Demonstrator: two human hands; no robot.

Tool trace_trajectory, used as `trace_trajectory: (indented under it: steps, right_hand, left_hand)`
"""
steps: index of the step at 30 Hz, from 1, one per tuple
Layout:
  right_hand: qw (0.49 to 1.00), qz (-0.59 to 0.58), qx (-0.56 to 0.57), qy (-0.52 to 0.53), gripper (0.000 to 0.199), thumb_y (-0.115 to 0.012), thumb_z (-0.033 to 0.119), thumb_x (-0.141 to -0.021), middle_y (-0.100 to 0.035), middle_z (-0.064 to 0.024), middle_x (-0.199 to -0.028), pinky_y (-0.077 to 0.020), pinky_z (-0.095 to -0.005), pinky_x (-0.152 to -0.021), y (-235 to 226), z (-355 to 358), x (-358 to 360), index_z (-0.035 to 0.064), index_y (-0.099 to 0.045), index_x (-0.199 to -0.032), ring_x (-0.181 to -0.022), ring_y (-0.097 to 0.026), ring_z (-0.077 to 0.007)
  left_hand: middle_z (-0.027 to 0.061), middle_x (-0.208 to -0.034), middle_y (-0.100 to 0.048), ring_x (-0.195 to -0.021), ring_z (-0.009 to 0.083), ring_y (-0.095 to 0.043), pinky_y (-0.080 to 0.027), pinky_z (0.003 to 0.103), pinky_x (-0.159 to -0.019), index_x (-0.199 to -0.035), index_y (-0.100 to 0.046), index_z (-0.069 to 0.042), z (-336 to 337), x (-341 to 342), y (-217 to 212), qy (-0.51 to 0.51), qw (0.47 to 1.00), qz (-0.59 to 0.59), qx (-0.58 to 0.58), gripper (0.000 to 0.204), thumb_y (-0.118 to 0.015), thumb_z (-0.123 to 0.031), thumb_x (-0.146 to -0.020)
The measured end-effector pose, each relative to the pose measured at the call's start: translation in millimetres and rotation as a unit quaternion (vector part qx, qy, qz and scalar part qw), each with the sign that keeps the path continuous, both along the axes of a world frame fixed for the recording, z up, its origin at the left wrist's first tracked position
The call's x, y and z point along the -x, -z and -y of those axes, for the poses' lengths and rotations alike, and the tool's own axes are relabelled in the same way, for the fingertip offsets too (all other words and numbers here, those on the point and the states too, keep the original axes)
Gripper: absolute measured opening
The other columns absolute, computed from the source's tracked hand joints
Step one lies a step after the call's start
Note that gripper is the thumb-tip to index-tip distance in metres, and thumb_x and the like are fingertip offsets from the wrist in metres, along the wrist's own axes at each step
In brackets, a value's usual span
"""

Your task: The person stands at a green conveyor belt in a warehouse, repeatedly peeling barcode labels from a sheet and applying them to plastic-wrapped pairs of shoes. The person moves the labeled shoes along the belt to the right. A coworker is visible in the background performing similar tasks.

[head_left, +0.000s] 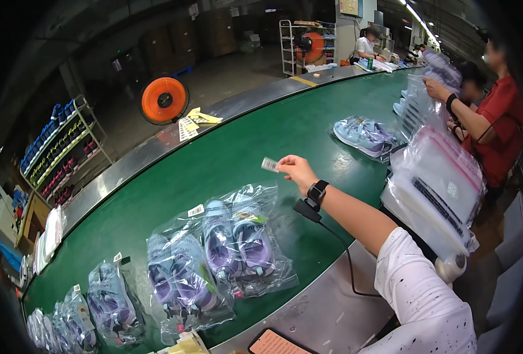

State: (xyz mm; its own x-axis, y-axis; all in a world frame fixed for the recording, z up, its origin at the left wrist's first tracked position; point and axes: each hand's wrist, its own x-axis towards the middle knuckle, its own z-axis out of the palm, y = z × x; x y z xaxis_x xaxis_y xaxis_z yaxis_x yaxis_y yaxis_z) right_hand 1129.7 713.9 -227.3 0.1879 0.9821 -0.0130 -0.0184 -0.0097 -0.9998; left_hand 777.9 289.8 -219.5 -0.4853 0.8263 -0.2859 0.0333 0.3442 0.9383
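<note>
My right hand (297,172) reaches out over the green conveyor belt (261,138). Pinched between its thumb and fingers is a small white barcode sticker (269,164). Just below the hand lies a pair of light blue and purple shoes (238,236) in a clear plastic bag. To its left is another bagged pair (179,271), with a white sticker (196,210) at the top of its bag. A black wristband with a cabled device (312,200) is on my right wrist. My left hand is not in view.
More bagged shoes (112,298) line the belt's left end; another pair (364,137) lies farther up. A stack of clear bags (435,189) stands at the right, beside a person in red (500,130). A phone (279,343) and yellow paper (184,343) are at the near edge.
</note>
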Motion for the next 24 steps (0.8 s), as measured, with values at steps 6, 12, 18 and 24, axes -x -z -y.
trace_trajectory:
  steps: [6, 12, 18, 24]
  right_hand:
    - [0.984, 0.101, 0.094, -0.109, 0.010, -0.066, 0.014, -0.080, -0.061, -0.0018, -0.079, -0.0469, -0.0270, -0.064, 12, -10, 10, 0.0075, -0.058, -0.077, -0.075, -0.057, -0.0110]
    - [0.987, 0.075, 0.113, -0.086, 0.008, -0.065, 0.007, -0.078, -0.061, -0.0053, -0.071, -0.0496, -0.0255, -0.053, 26, -16, 16, 0.0037, -0.058, -0.076, -0.061, -0.059, -0.0124]
    - [0.990, 0.076, 0.092, -0.079, 0.007, -0.063, 0.001, -0.076, -0.060, -0.0069, -0.065, -0.0488, -0.0255, -0.048, 43, -6, 23, 0.0012, -0.057, -0.074, -0.053, -0.058, -0.0130]
    - [0.998, -0.034, 0.051, 0.017, 0.076, -0.063, -0.007, -0.071, -0.058, -0.0103, -0.068, -0.0472, -0.0283, -0.043, 36, 20, 7, 0.0021, -0.024, -0.135, -0.054, -0.057, -0.0159]
  left_hand:
    - [0.0097, -0.093, -0.061, -0.080, 0.0153, -0.057, -0.047, 0.027, -0.072, -0.105, -0.058, 0.003, -2, -5, 0, -0.002, 1.000, 0.024, -0.012, 0.021, -0.048, -0.009, -0.091]
    - [0.0101, -0.093, -0.061, -0.082, 0.0161, -0.056, -0.046, 0.028, -0.074, -0.104, -0.057, 0.004, -5, -13, -3, -0.016, 0.999, 0.027, -0.009, 0.021, -0.048, -0.009, -0.091]
    - [0.0097, -0.094, -0.060, -0.082, 0.0162, -0.056, -0.046, 0.028, -0.074, -0.104, -0.058, 0.004, -4, -16, -1, -0.017, 0.999, 0.031, -0.004, 0.020, -0.048, -0.009, -0.091]
    - [0.0099, -0.096, -0.060, -0.085, 0.0165, -0.056, -0.045, 0.028, -0.077, -0.105, -0.058, 0.003, -3, -17, -4, -0.004, 0.999, 0.038, 0.007, 0.020, -0.048, -0.008, -0.091]
